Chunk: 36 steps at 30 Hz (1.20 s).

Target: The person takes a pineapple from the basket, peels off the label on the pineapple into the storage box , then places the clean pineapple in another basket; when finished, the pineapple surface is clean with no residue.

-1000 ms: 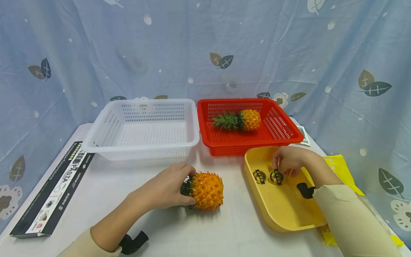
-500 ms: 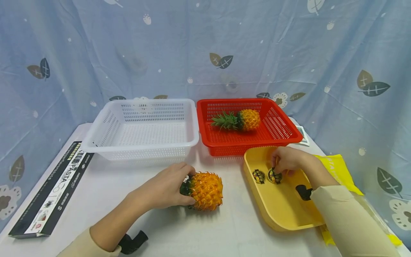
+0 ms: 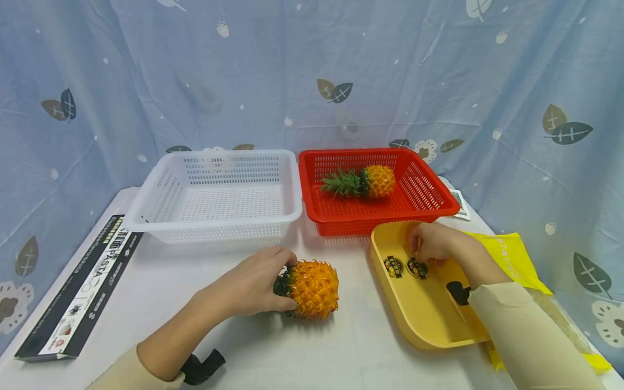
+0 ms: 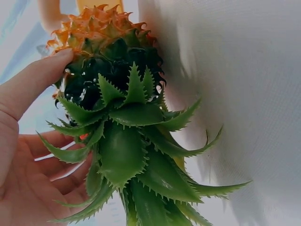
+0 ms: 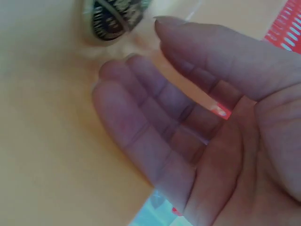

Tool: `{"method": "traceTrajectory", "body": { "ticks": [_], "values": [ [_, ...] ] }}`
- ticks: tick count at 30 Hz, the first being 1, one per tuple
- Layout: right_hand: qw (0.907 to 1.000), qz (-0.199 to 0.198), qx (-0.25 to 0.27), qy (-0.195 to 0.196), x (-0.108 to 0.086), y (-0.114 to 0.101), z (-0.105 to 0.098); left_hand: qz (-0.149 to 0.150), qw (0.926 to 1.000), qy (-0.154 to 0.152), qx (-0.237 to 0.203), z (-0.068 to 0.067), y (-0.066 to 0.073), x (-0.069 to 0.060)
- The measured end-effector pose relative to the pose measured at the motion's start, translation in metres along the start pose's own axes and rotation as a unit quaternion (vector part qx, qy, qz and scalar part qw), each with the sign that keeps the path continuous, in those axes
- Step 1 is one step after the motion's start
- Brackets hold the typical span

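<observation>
In the head view my left hand grips an orange pineapple lying on the table. The left wrist view shows the thumb on the fruit's dark green end, with the spiky crown facing the camera. My right hand is inside the yellow tub, beside a round black sticker. A second round sticker lies just to its left. In the right wrist view the right fingers are loosely bent, with a gap to the thumb and nothing seen between them.
A white basket stands at the back left. Beside it, a red basket holds another pineapple. A long black pasta box lies along the left edge. A yellow packet lies right of the tub, partly under my right arm.
My right hand has shifted slightly left and away from the sticker its fingertips were touching. The left hand and its pineapple have stayed still.
</observation>
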State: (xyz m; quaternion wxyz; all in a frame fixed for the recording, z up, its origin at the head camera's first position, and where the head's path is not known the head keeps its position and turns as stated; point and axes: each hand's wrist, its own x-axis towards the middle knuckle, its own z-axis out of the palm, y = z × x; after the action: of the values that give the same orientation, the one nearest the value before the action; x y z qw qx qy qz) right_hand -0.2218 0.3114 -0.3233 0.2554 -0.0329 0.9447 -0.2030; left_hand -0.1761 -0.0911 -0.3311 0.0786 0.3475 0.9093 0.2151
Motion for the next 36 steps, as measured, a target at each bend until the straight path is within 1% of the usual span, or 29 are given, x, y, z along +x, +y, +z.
{"method": "traceTrajectory", "body": {
  "ticks": [2, 6, 9, 12, 16, 21, 24, 28, 30, 32, 36],
  "values": [
    [0.9999, -0.008, -0.009, 0.001, -0.002, -0.003, -0.002, 0.001, 1.0, 0.002, 0.0, 0.0, 0.0, 0.0],
    [0.999, -0.036, -0.024, -0.004, -0.007, -0.012, -0.01, 0.004, 1.0, 0.008, 0.001, 0.0, -0.001, 0.001],
    [0.9983, -0.052, -0.024, -0.01, -0.012, -0.02, -0.015, 0.005, 0.9999, 0.009, -0.002, 0.001, -0.001, 0.0],
    [0.9974, -0.07, -0.015, -0.007, -0.017, -0.029, -0.019, 0.004, 0.9999, 0.009, -0.006, 0.002, -0.001, 0.0],
    [0.9937, -0.111, 0.014, 0.005, -0.022, -0.044, -0.018, -0.004, 0.9999, 0.012, -0.004, 0.002, 0.0, 0.0],
    [0.9864, -0.16, 0.035, 0.021, -0.031, -0.067, -0.012, -0.016, 0.9997, 0.019, -0.002, 0.003, 0.002, 0.0],
    [0.9809, -0.19, 0.026, 0.033, -0.034, -0.084, -0.007, -0.023, 0.9995, 0.023, -0.002, 0.003, 0.003, 0.001],
    [0.9711, -0.233, 0.009, 0.049, -0.035, -0.102, 0.001, -0.03, 0.9992, 0.027, -0.003, 0.004, 0.003, 0.001],
    [0.9685, -0.245, 0.018, 0.042, -0.034, -0.109, 0.008, -0.032, 0.9991, 0.029, -0.003, 0.005, 0.003, 0.001],
    [0.9663, -0.254, 0.034, 0.026, -0.033, -0.115, 0.014, -0.031, 0.9991, 0.03, -0.003, 0.005, 0.003, 0.001],
    [0.9655, -0.253, 0.06, -0.001, -0.029, -0.124, 0.027, -0.028, 0.9991, 0.033, -0.003, 0.006, 0.002, 0.001]
  ]
}}
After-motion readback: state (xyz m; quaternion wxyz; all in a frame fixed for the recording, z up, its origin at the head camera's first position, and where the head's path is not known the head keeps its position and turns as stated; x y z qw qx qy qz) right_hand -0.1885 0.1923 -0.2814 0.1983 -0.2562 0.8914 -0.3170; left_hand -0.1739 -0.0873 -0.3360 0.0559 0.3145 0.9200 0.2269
